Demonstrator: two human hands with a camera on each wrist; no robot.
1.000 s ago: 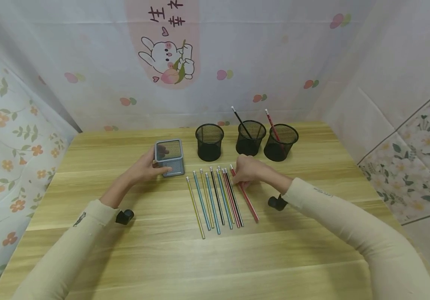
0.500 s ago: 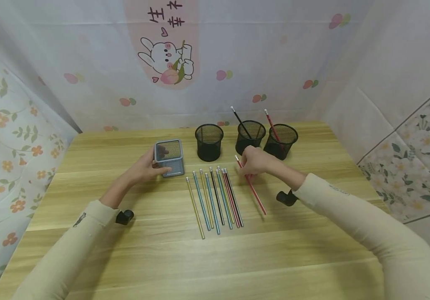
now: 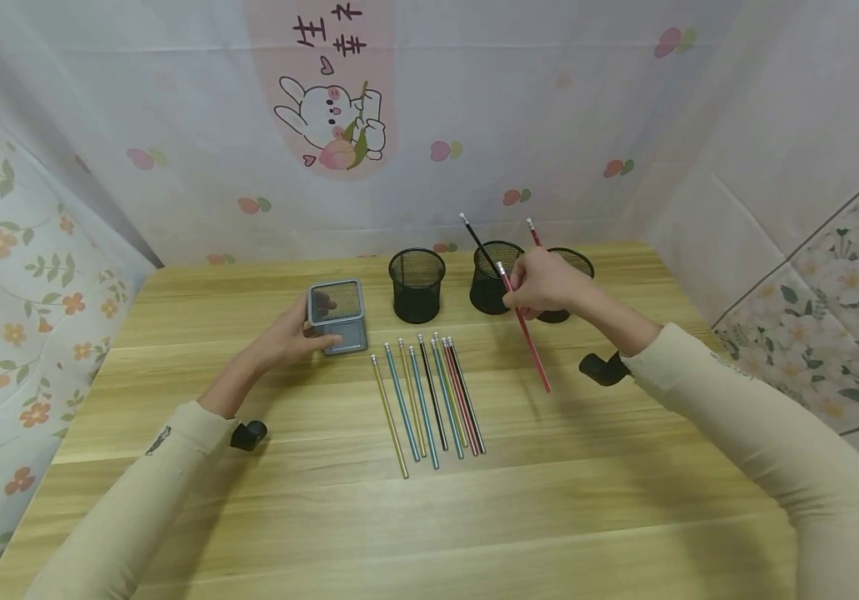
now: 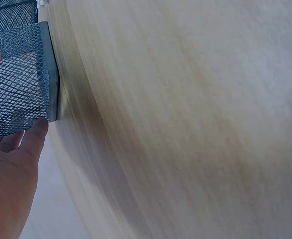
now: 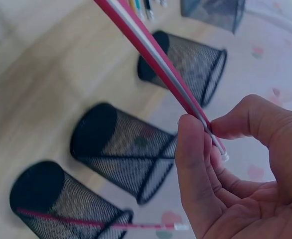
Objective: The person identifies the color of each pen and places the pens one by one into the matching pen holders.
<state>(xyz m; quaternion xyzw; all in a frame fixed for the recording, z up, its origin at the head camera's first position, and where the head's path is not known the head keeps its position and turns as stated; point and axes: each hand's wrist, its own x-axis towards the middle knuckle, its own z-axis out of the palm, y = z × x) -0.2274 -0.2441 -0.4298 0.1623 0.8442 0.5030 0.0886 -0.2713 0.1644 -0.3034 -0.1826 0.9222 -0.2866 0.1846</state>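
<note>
My right hand (image 3: 549, 282) pinches a red pencil (image 3: 536, 358) near its white eraser end, between thumb and fingers. The pencil slants in the air, lower end toward me, in front of the black round mesh pencil cups. The right wrist view shows the pinch on this striped red pencil (image 5: 156, 57) closely. The middle cup (image 3: 485, 295) contains a black pencil (image 3: 478, 242); the right cup (image 3: 581, 262), partly hidden behind my hand, contains another red pencil (image 3: 533, 233). At left, my left hand (image 3: 282, 340) grips a grey square mesh pen holder (image 3: 352, 330), thumb across its front.
Several yellow, blue, black and red pencils (image 3: 421, 404) lie side by side on the wooden table (image 3: 287, 517). The left black cup (image 3: 417, 302) stands behind them, with no pencil in it. A printed curtain (image 3: 204, 133) hangs along the table's back edge.
My right hand has lifted the red pencil off the table, to the right of the row, and carried it up and back toward the cups. The left hand has stayed on the pen holder.
</note>
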